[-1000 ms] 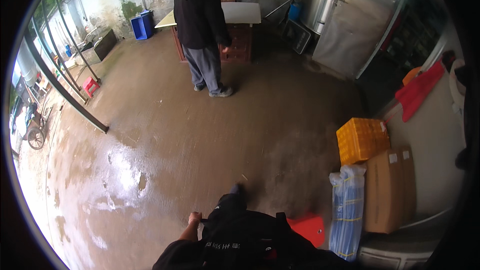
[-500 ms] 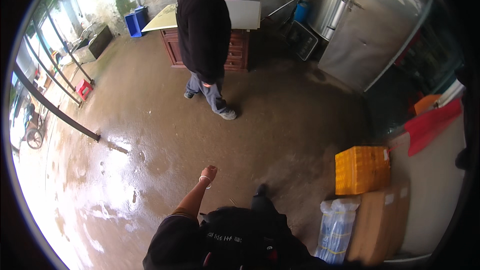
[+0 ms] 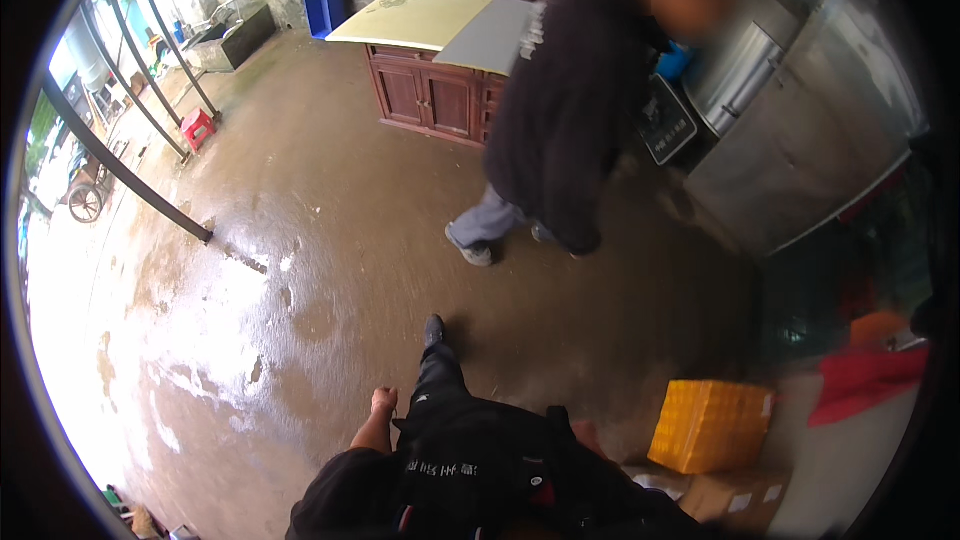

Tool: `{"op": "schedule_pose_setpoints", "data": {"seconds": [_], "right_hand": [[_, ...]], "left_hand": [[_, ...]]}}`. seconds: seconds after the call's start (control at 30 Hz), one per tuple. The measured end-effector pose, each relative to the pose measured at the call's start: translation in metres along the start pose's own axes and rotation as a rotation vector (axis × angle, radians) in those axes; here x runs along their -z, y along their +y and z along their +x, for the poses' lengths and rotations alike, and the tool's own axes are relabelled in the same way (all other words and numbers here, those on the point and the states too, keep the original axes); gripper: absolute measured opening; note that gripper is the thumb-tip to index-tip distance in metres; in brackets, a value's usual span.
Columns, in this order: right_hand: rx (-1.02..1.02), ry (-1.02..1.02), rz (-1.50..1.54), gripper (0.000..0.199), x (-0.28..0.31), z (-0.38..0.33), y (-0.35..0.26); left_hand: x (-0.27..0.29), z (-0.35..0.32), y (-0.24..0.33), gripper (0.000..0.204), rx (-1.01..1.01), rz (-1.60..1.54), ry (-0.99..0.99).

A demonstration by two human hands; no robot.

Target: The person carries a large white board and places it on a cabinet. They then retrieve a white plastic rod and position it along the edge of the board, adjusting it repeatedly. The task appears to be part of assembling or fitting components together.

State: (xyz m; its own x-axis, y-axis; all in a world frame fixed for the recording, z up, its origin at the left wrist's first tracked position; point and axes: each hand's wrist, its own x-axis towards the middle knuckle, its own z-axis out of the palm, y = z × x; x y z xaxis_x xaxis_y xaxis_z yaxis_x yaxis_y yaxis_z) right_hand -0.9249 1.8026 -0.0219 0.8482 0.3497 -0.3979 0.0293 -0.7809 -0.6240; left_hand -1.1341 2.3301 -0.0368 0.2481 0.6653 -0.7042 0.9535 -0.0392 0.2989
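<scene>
I look down at my own dark jacket and one dark trouser leg with a black shoe (image 3: 433, 328) stepping forward on the wet concrete floor (image 3: 300, 270). My left hand (image 3: 383, 402) swings beside my body, fingers curled, holding nothing and touching nothing. My right hand is hidden behind my body. Another person in a dark jacket and grey trousers (image 3: 565, 130) walks just ahead of me, blurred by motion.
A brown wooden cabinet (image 3: 430, 100) with a yellow and grey top stands behind that person. Steel appliances (image 3: 800, 160) line the right. A yellow crate (image 3: 710, 425) and cardboard box (image 3: 740, 502) sit at lower right. A slanted dark post (image 3: 130, 185), red stool (image 3: 197, 127) and blue bin (image 3: 325, 10) are on the left.
I have walked forward; the other person and the cabinet are much closer. My left arm has swung back from raised forward to beside my body. The yellow crate has shifted toward lower right.
</scene>
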Motion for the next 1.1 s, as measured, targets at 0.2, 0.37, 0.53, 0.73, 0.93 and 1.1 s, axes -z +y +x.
{"op": "schedule_pose_setpoints", "data": {"seconds": [0.2,0.37,0.53,0.73,0.93,1.1], "right_hand": [[-0.088,-0.082,-0.118,0.023,-0.05,0.131,-0.075],[0.059,0.085,-0.025,0.023,-0.071,0.248,-0.166],[-0.06,0.128,-0.077,0.02,-0.047,0.367,-0.272],[-0.128,0.153,0.103,0.021,-0.013,0.507,-0.337],[-0.438,0.017,0.759,0.022,0.072,0.698,-0.382],[-0.453,0.02,0.938,0.027,0.153,0.863,-0.428]], "left_hand": [[0.056,0.088,0.067,0.033,0.008,-0.091,-0.17],[0.132,0.22,0.165,0.028,-0.101,-0.336,0.068],[0.195,0.318,0.252,0.026,-0.163,-0.296,0.161],[0.199,0.344,0.312,0.031,-0.127,-0.29,0.046],[0.174,0.332,0.362,0.028,0.244,-0.405,-0.133],[0.193,0.331,0.452,0.028,0.19,-0.548,-0.048]]}}
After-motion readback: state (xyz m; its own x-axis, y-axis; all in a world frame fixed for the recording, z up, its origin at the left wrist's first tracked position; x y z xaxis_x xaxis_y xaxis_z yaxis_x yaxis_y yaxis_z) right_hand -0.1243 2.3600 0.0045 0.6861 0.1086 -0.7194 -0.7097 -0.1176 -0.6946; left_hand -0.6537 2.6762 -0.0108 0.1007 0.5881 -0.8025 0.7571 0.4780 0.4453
